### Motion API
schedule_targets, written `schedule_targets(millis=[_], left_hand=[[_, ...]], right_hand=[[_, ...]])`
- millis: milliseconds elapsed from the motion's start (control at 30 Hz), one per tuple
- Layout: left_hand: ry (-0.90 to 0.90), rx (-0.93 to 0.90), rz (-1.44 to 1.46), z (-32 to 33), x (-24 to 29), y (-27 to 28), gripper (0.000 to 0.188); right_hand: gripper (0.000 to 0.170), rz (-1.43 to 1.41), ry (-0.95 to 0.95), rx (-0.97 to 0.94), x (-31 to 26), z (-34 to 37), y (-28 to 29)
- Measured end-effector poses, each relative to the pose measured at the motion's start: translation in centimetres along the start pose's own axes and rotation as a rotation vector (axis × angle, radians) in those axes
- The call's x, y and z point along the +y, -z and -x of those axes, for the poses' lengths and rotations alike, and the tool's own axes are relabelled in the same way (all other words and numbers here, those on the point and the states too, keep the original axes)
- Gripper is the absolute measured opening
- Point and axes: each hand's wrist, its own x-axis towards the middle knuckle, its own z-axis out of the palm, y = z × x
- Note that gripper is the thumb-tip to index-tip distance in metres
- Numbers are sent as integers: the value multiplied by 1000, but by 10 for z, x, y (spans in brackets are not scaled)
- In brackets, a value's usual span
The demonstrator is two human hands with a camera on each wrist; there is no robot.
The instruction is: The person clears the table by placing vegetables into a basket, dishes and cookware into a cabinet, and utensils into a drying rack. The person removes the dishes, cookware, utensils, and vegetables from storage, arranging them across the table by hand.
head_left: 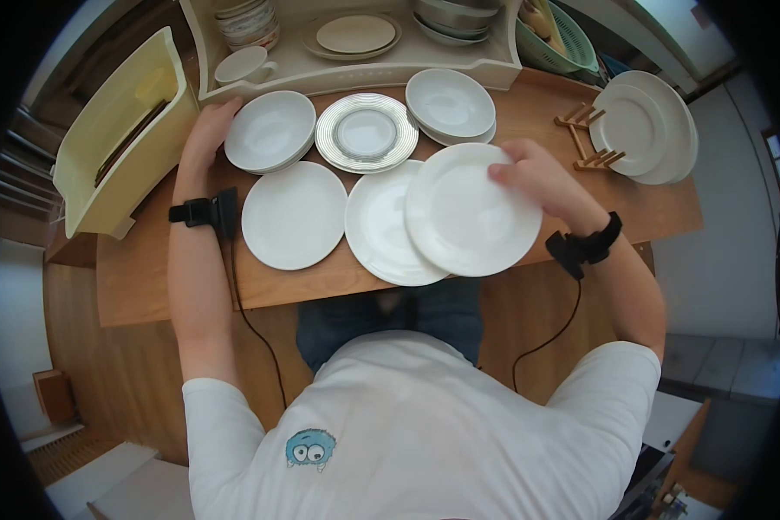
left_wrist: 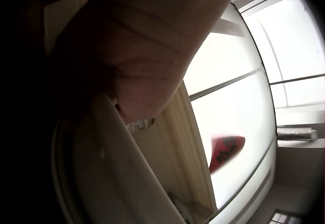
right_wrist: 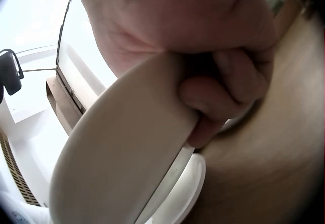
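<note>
My right hand (head_left: 546, 182) grips the right edge of a white plate (head_left: 464, 217), thumb on its upper face; its fingers curl at the edge in the right wrist view. The plate overlaps another white plate (head_left: 381, 234) on the table. My left hand (head_left: 206, 134) is at the left side of stacked white bowls (head_left: 273, 130). In the left wrist view a pale rim (left_wrist: 132, 153) meets that hand, whose fingers are mostly hidden, so I cannot tell their hold. A white plate (head_left: 293, 217) lies in front of these bowls, and a grey-ringed plate (head_left: 367, 95) lies to their right.
More white bowls (head_left: 451, 100) stand back right. A wooden rack (head_left: 585, 160) holds upright plates (head_left: 633, 130) at the right. The cream shelf (head_left: 347, 82) at the back carries dishes and a cup (head_left: 243, 65). A yellow bin (head_left: 139, 191) stands left, and a green basket (head_left: 572, 43) back right.
</note>
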Motion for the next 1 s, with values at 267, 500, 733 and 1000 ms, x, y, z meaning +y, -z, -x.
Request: schedule_targets(millis=[267, 500, 733, 1000], left_hand=[[19, -31, -18, 2, 4, 2, 48], [30, -29, -14, -1, 2, 1, 51], [36, -54, -10, -6, -2, 2, 50], [-2, -89, 31, -17, -12, 2, 49]], right_hand=[[27, 2, 3, -115, 12, -19, -40], [43, 623, 145, 17, -13, -4, -52], [56, 946, 204, -11, -15, -9, -55], [59, 975, 229, 25, -16, -7, -40]])
